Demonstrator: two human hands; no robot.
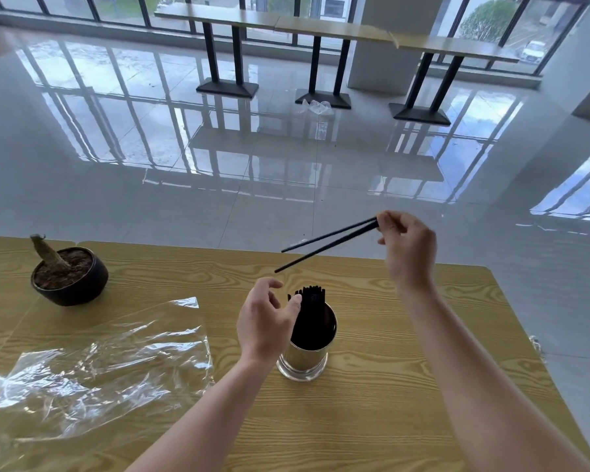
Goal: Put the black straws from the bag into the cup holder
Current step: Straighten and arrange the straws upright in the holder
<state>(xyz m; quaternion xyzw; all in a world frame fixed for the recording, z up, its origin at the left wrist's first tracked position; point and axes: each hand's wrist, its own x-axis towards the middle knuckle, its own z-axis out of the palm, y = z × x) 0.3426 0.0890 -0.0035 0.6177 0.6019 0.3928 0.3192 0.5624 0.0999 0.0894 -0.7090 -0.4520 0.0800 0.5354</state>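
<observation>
A shiny metal cup holder (304,361) stands near the middle of the wooden table (389,386), with a bunch of black straws (312,303) upright inside it. My right hand (407,248) is raised above and to the right of it, pinching two black straws (327,245) by one end; they slant down to the left. My left hand (264,323) hovers just left of the holder, fingers loosely curled and holding nothing, with its thumb close to the bunch. The clear plastic bag (99,366) lies flat on the table's left side.
A black bowl-shaped pot (70,277) with soil and a cut stump sits at the table's far left. The table's right edge (532,352) is close to my right arm. Beyond lies a glossy tiled floor with high tables (286,22) by the windows.
</observation>
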